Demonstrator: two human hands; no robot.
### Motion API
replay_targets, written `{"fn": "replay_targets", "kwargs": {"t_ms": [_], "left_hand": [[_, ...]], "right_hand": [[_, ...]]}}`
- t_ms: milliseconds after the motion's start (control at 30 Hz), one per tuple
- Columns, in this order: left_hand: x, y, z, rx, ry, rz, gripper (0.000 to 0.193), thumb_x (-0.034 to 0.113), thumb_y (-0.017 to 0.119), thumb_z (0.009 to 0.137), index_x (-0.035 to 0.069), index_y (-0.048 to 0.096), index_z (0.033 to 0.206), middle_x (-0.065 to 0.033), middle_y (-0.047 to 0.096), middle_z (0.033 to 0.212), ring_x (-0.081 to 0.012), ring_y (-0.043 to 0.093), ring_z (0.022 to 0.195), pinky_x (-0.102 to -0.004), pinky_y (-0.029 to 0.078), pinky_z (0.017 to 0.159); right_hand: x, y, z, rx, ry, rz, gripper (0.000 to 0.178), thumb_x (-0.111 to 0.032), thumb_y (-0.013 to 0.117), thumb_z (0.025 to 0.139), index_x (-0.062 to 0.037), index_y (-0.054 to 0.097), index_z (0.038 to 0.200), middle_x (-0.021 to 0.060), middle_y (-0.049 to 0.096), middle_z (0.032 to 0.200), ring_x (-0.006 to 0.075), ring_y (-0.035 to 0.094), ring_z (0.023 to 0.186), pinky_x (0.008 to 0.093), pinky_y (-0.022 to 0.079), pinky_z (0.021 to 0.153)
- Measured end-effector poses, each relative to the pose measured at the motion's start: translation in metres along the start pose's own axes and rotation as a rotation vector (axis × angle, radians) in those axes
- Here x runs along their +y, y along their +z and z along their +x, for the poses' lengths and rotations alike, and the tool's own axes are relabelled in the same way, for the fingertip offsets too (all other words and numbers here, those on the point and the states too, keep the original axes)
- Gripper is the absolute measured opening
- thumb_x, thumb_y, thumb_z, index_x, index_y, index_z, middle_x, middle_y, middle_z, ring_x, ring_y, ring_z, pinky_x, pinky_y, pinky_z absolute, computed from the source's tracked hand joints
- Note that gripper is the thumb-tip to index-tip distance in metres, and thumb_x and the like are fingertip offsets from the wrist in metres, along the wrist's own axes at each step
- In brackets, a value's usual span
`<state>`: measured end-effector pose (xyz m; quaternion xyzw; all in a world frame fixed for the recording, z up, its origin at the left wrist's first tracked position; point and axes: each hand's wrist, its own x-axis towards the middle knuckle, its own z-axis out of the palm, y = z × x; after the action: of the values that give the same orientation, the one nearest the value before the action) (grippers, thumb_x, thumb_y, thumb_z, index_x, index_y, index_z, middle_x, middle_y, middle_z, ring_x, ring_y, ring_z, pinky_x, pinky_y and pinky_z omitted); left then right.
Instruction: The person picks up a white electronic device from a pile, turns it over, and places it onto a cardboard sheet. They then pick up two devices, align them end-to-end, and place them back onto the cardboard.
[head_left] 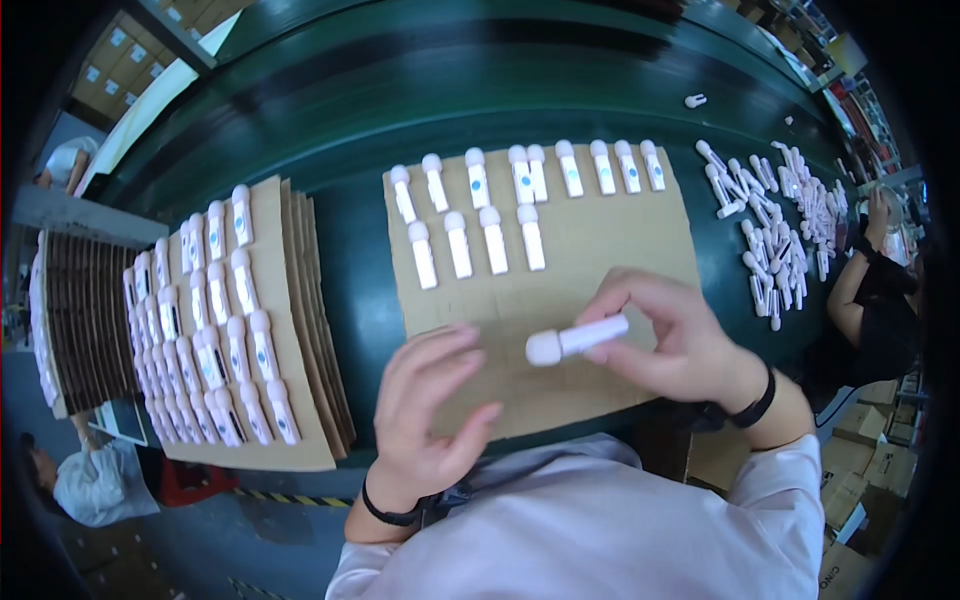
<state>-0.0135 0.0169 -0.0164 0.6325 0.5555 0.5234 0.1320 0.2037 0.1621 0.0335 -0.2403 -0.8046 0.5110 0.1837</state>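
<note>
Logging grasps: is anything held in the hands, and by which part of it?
Right hand: a round-headed wand-shaped device, held by its handle. Left hand: nothing held.

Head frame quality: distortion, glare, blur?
Head view: strong fisheye bend, corners black; head view: bands of sheen across the green surface; head view: white items on the middle cardboard sheet look nearly washed out; head view: left hand looks slightly soft, possibly motion; head view: far-right pile too small to separate cleanly.
</note>
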Motion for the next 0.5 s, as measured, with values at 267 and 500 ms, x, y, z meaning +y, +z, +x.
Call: {"fn": "replay_targets", "kwargs": {"t_ms": [267, 500], "left_hand": [[0.034, 0.011, 0.005, -0.161, 0.054, -0.128, 0.031, 0.006, 0.078, 0.077, -0.005, 0.064, 0.102, -0.015, 0.069, 0.095, -0.026, 0.067, 0.087, -0.0332, 0.052, 0.079], [0.044, 0.014, 0.001, -0.164, -0.186, -0.243, 0.029, 0.002, 0.078, 0.075, -0.003, 0.066, 0.101, -0.0143, 0.07, 0.092, -0.0257, 0.068, 0.081, -0.0314, 0.053, 0.072]], "right_hand": [[0.005, 0.05, -0.034, 0.21, -0.244, 0.05, 0.024, 0.001, 0.072, 0.077, -0.0027, 0.065, 0.1, 0.0078, 0.063, 0.092, 0.0196, 0.058, 0.08, 0.0304, 0.045, 0.071], [0.008, 0.054, -0.04, 0.331, -0.434, -0.138, 0.03, 0.001, 0.073, 0.076, -0.0026, 0.064, 0.104, 0.0089, 0.063, 0.09, 0.0228, 0.058, 0.079, 0.033, 0.045, 0.069]]}}
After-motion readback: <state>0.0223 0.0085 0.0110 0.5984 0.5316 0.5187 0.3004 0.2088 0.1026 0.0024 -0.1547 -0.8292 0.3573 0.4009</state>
